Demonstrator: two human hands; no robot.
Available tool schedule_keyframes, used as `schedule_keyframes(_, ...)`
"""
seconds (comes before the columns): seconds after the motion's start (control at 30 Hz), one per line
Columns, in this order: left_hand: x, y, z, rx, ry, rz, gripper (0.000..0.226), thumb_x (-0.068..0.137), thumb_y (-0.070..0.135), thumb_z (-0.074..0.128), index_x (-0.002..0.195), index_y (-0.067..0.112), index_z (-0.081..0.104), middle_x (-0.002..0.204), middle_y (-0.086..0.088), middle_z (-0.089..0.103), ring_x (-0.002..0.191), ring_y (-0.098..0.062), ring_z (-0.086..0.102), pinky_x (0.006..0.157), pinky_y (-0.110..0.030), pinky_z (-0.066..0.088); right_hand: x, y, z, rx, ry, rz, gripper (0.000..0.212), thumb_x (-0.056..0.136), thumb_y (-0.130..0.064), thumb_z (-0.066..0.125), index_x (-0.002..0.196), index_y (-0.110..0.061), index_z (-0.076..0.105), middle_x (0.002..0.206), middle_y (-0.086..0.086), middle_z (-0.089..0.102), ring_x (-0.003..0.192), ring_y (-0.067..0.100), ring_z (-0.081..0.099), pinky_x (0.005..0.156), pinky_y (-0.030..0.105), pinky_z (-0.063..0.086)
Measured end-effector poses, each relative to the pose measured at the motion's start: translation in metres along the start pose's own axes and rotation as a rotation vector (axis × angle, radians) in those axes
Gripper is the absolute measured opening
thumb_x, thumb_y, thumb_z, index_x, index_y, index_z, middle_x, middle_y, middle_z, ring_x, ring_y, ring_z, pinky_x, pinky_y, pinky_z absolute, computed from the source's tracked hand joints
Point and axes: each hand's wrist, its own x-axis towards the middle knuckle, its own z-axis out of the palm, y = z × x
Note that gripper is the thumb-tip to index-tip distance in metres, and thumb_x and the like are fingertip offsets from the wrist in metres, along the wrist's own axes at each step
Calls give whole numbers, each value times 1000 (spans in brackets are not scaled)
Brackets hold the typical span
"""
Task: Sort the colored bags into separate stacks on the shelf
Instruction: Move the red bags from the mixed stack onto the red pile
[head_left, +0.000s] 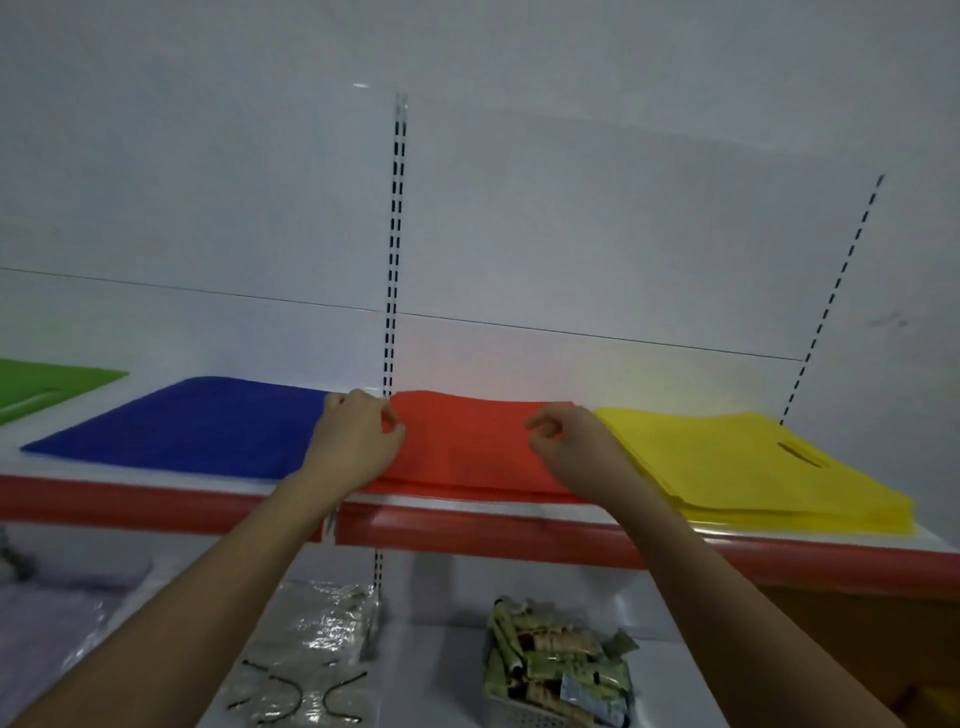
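Observation:
Four flat stacks of bags lie side by side on the upper shelf: green bags at the far left, then blue bags, red bags and yellow bags at the right. My left hand is over the left edge of the red stack, fingers loosely curled, with no bag lifted. My right hand is over the red stack's right part, thumb and forefinger curved towards each other with nothing between them.
The shelf has a red front lip. On the lower shelf lie a clear plastic packet of black hooks and a basket of small green packets. A pale purple cloth sits at the lower left. A slotted upright runs up the white back wall.

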Motion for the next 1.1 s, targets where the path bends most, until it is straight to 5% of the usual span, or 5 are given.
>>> schedule_keyframes(0.17, -71, 10, -23, 101, 140, -34, 23, 94, 30, 52, 99, 17, 70, 102, -2, 63, 103, -25, 45, 84, -39, 46, -38, -44, 28, 214, -269, -176, 16, 91, -12, 56, 85, -19, 68, 75, -3, 69, 58, 0, 57, 57, 14, 44)
schedule_keyframes(0.33, -141, -21, -64, 102, 2, -176, 18, 88, 30, 55, 73, 24, 61, 80, 5, 63, 85, -19, 59, 66, -31, 43, -70, -115, 95, 319, -469, -306, 19, 93, -14, 54, 82, -9, 68, 75, 3, 70, 56, 7, 57, 57, 24, 47)
schedule_keyframes(0.57, -224, -118, -143, 260, -50, -407, 11, 90, 27, 53, 88, 24, 63, 104, 1, 69, 90, -19, 62, 80, -34, 52, -129, -214, 167, 336, -677, -468, 18, 90, -15, 53, 87, -8, 69, 83, 8, 72, 75, 23, 64, 73, 39, 54)
schedule_keyframes(0.9, -306, -239, -253, 296, 220, -594, 14, 89, 30, 56, 97, 24, 66, 99, 5, 66, 92, -16, 61, 81, -35, 54, -173, -391, 237, 183, -732, -742, 21, 91, -19, 52, 84, -4, 65, 86, 15, 70, 80, 31, 64, 72, 40, 53)
schedule_keyframes(1.1, -358, -324, -330, 341, 243, -659, 13, 82, 14, 60, 84, 27, 61, 91, 7, 61, 86, -15, 58, 71, -30, 48, -219, -513, 296, 135, -757, -858, 21, 92, -21, 54, 92, -3, 65, 91, 13, 69, 82, 29, 64, 71, 40, 53)
